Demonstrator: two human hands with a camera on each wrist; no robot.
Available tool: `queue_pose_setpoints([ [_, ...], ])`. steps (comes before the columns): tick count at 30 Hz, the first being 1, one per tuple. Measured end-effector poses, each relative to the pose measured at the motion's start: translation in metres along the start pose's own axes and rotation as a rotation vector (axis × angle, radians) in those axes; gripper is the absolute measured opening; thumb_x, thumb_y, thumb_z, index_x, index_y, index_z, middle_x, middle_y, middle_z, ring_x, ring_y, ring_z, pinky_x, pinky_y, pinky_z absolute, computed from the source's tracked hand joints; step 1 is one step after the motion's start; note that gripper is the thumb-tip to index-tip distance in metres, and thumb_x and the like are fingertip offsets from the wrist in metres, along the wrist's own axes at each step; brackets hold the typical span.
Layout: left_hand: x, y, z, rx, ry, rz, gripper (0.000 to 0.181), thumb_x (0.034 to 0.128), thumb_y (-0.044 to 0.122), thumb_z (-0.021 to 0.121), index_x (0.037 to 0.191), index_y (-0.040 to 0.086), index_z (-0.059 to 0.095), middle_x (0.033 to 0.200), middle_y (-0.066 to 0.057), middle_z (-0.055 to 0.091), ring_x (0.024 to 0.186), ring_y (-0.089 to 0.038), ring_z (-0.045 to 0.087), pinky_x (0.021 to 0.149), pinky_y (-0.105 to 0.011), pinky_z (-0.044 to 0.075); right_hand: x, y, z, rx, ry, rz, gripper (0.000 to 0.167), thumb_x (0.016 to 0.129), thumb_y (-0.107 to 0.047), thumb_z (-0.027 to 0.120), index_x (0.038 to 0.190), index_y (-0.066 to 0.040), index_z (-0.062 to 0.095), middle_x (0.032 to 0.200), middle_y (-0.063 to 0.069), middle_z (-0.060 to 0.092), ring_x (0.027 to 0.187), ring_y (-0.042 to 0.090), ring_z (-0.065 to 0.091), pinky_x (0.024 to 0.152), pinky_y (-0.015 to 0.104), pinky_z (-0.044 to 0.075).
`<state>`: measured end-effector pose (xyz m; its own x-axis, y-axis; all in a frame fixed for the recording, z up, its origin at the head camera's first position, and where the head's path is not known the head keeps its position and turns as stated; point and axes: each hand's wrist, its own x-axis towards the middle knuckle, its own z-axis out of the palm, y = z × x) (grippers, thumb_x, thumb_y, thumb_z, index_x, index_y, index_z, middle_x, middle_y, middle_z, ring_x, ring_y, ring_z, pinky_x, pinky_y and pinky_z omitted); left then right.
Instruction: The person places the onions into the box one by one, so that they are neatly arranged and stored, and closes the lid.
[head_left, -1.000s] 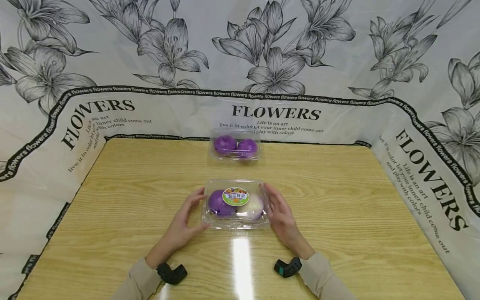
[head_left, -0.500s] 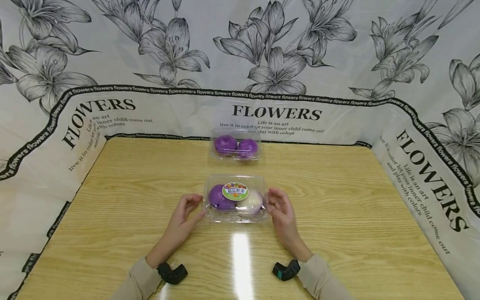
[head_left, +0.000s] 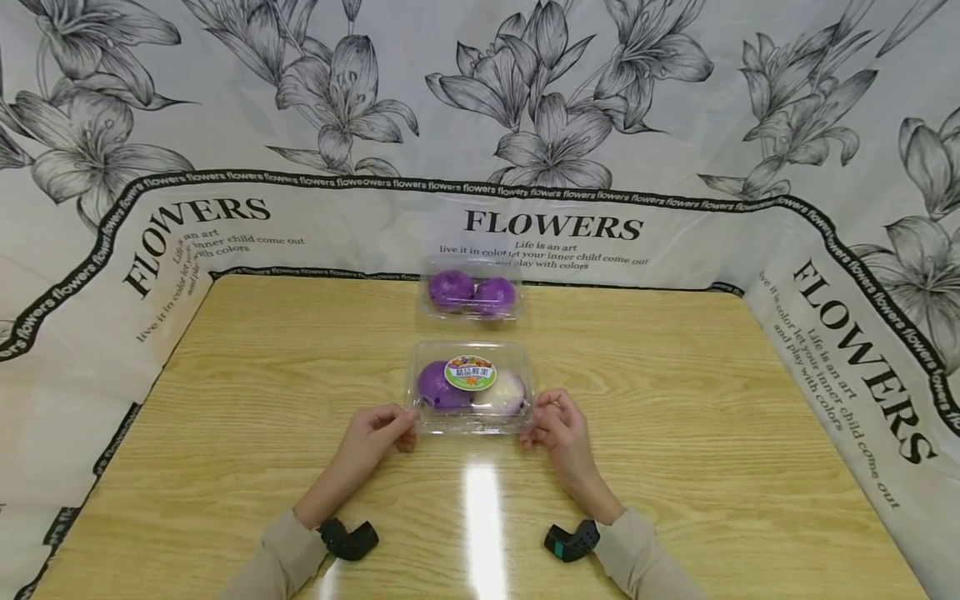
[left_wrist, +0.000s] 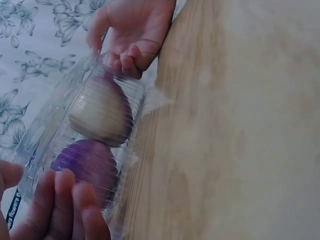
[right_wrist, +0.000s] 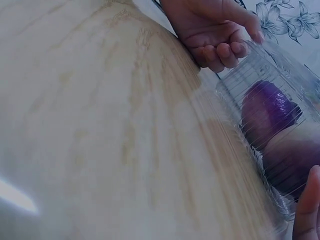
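Note:
A clear plastic fruit box [head_left: 471,427], lid down, stands on the table between both hands in the head view. Through it show a round purple fruit [head_left: 437,392] and a cream-and-purple one [head_left: 506,392]; an oval label [head_left: 470,372] sits on the lid. My left hand [head_left: 381,432] is at the near left corner, fingers curled and thumb on the corner. At the near right corner, my right hand [head_left: 562,429] has its thumb against the lid edge and curled fingers below, as the left wrist view shows. Exact finger contact is partly hidden.
Behind it, a second clear box [head_left: 470,312] with two purple fruits stands by the back edge of the wooden table [head_left: 300,350]. A flower-printed cloth [head_left: 360,233] rises around the back and sides. Black wrist devices [head_left: 348,540] sit at both cuffs.
The box has shifted a little away from me. Both hands have moved from its sides to its near corners, and their fingers have curled in.

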<state>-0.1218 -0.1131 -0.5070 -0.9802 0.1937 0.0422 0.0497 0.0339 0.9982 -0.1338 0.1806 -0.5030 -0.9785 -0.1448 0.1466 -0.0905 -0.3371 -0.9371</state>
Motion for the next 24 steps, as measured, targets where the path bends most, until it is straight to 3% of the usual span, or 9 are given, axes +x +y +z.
queue_pose_setpoints([
  [4, 0.004, 0.002, 0.000, -0.138, -0.079, -0.033, 0.037, 0.1016, 0.017, 0.057, 0.083, -0.015, 0.064, 0.070, -0.009, 0.068, 0.060, -0.016, 0.064, 0.055, -0.028, 0.057, 0.000, 0.000, -0.001, 0.043, -0.065, -0.020, 0.020, 0.088, 0.015, 0.040, 0.105, 0.005, 0.039, 0.076, 0.008, 0.060, 0.068, 0.020, 0.068, 0.060, 0.028, 0.059],
  [6, 0.006, 0.002, 0.001, -0.210, -0.116, -0.055, 0.036, 0.1029, 0.015, 0.054, 0.086, -0.016, 0.064, 0.072, -0.008, 0.070, 0.061, -0.016, 0.067, 0.056, -0.028, 0.058, 0.000, -0.002, -0.001, 0.026, -0.074, 0.007, 0.014, 0.091, 0.011, 0.041, 0.103, 0.005, 0.039, 0.076, 0.009, 0.060, 0.068, 0.020, 0.067, 0.060, 0.028, 0.059],
  [8, 0.007, 0.001, 0.002, -0.272, -0.149, -0.073, 0.033, 0.1035, 0.013, 0.051, 0.088, -0.013, 0.064, 0.076, -0.008, 0.071, 0.065, -0.017, 0.069, 0.059, -0.028, 0.059, 0.001, -0.003, -0.001, -0.021, -0.076, 0.059, 0.007, 0.095, 0.004, 0.042, 0.096, 0.011, 0.042, 0.074, 0.010, 0.060, 0.065, 0.019, 0.066, 0.057, 0.027, 0.059],
  [11, 0.007, 0.000, 0.002, -0.330, -0.171, -0.108, 0.028, 0.1035, 0.011, 0.049, 0.089, -0.006, 0.067, 0.082, -0.009, 0.072, 0.072, -0.019, 0.072, 0.066, -0.030, 0.061, 0.002, -0.006, -0.002, -0.116, -0.087, 0.159, 0.035, 0.100, -0.007, 0.041, 0.082, 0.023, 0.042, 0.069, 0.010, 0.059, 0.058, 0.017, 0.064, 0.051, 0.025, 0.056],
  [14, 0.008, 0.000, 0.002, -0.359, -0.194, -0.132, 0.027, 0.1037, 0.012, 0.049, 0.091, -0.003, 0.068, 0.085, -0.011, 0.072, 0.076, -0.021, 0.072, 0.072, -0.032, 0.061, 0.002, -0.006, -0.004, -0.145, -0.120, 0.222, 0.042, 0.101, -0.011, 0.038, 0.072, 0.018, 0.048, 0.065, 0.007, 0.059, 0.054, 0.015, 0.062, 0.047, 0.023, 0.052],
  [18, 0.007, 0.000, 0.005, -0.377, -0.185, -0.126, 0.028, 0.1042, 0.014, 0.049, 0.089, 0.001, 0.068, 0.083, -0.009, 0.072, 0.074, -0.018, 0.071, 0.069, -0.029, 0.060, 0.001, -0.003, -0.006, -0.090, -0.137, 0.229, 0.037, 0.101, -0.010, 0.037, 0.071, -0.001, 0.056, 0.064, 0.004, 0.058, 0.052, 0.014, 0.061, 0.045, 0.021, 0.049],
  [24, 0.004, 0.000, 0.014, -0.391, -0.100, -0.122, 0.028, 0.1042, 0.014, 0.050, 0.084, 0.006, 0.067, 0.077, -0.006, 0.069, 0.065, -0.014, 0.066, 0.061, -0.024, 0.057, -0.002, 0.000, -0.003, -0.047, -0.112, 0.183, 0.037, 0.101, -0.006, 0.035, 0.069, -0.005, 0.054, 0.062, 0.002, 0.059, 0.051, 0.012, 0.059, 0.044, 0.019, 0.047],
])
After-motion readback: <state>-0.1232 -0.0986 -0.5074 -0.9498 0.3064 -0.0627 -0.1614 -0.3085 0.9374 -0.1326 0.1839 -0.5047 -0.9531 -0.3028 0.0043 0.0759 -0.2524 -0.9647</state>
